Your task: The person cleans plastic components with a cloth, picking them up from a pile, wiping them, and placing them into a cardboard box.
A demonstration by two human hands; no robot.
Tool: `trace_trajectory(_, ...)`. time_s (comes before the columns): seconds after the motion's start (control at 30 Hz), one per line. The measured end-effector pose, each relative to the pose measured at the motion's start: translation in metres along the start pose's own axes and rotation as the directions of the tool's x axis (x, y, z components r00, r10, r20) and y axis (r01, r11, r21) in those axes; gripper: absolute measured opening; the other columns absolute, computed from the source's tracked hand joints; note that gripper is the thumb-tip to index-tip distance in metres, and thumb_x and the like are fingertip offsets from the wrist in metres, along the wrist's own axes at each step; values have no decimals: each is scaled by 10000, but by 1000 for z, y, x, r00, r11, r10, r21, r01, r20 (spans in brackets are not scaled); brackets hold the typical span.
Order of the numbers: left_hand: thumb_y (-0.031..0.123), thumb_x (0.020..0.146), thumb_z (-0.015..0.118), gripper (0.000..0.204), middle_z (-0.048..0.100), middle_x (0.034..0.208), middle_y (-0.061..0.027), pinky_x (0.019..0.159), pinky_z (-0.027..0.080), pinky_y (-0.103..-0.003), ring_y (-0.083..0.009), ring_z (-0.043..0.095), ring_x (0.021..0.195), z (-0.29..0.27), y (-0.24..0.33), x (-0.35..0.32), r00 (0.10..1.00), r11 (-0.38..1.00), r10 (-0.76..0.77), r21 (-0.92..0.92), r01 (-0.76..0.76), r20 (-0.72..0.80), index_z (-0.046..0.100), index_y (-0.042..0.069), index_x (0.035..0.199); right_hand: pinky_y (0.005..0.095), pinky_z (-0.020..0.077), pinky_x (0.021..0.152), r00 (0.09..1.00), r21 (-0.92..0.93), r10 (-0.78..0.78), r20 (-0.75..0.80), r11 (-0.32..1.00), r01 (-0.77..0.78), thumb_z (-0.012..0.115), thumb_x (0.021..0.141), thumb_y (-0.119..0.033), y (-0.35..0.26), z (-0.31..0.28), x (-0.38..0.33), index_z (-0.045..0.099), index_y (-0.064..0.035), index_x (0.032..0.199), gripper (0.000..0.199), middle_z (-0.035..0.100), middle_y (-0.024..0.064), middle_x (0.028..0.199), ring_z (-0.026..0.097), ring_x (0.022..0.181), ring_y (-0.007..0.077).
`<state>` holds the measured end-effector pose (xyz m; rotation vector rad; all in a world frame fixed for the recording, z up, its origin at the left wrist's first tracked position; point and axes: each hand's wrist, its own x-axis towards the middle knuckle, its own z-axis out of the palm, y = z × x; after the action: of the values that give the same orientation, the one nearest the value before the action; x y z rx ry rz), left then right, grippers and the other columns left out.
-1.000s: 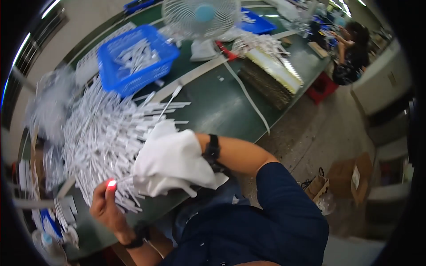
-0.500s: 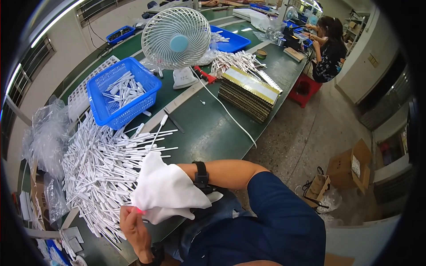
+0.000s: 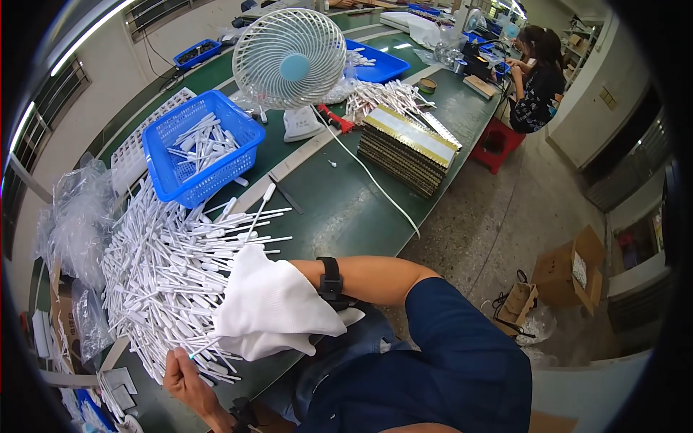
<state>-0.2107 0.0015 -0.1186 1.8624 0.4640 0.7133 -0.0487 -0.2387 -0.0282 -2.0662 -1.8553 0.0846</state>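
Note:
A white cloth (image 3: 271, 307) drapes over my right hand and hides its fingers; only the wrist with a black band shows. Left of the cloth, my left hand (image 3: 189, 381) pinches a thin white stick (image 3: 205, 349) with a small teal spot near the fingertips. The stick runs toward the cloth's edge. Under and beyond both hands spreads a big loose pile of white plastic sticks with wider ends (image 3: 162, 267). One such stick (image 3: 261, 209) points up above the cloth's top; whether it is gripped there is hidden.
Beyond the pile stands a blue basket (image 3: 249, 155) holding more white sticks. A white fan (image 3: 289, 68), a stack of gold-edged panels (image 3: 404, 155) and a white cable (image 3: 368, 180) occupy the green table (image 3: 325, 216). A person (image 3: 534, 79) sits farther along, at right.
My left hand has moved left and down, away from the cloth, and the white stick now shows between them. A pink spot at its fingertips is gone; a teal one shows. The cloth barely shifted.

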Motion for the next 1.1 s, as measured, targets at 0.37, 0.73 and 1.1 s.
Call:
trace_trajectory(0.37, 98, 1018, 567, 377, 360, 633, 53, 539, 229, -251, -43, 303, 603, -7, 19, 0, 997, 999, 7, -38, -4, 75, 404, 55, 680, 341, 427, 687, 996, 514, -85, -5, 855, 75, 702, 754, -211, 34, 49, 0, 606, -125, 877, 178, 569, 24, 757, 529, 672, 218)
trace_trajectory(0.73, 172, 980, 627, 378, 468, 588, -12, 539, 322, -299, -81, 416, 582, -8, 82, 120, 952, 892, 252, 340, -298, 172, 518, -25, 677, 340, 471, 1028, 988, 975, 150, -45, -210, 77, 566, 982, -101, 114, 103, 12, 555, 17, 1349, 386, 641, 135, 1254, 596, 1177, 203)
trace_trajectory(1.1, 318, 957, 642, 362, 618, 697, -102, 607, 451, -336, -184, 552, 609, 85, 105, 212, 909, 806, 401, 428, -408, 110, 652, -42, 921, 337, 477, 1014, 906, 704, 160, -392, 686, 183, 615, 936, -97, 110, 103, 8, 587, 24, 1309, 393, 643, 147, 1239, 619, 1122, 227)
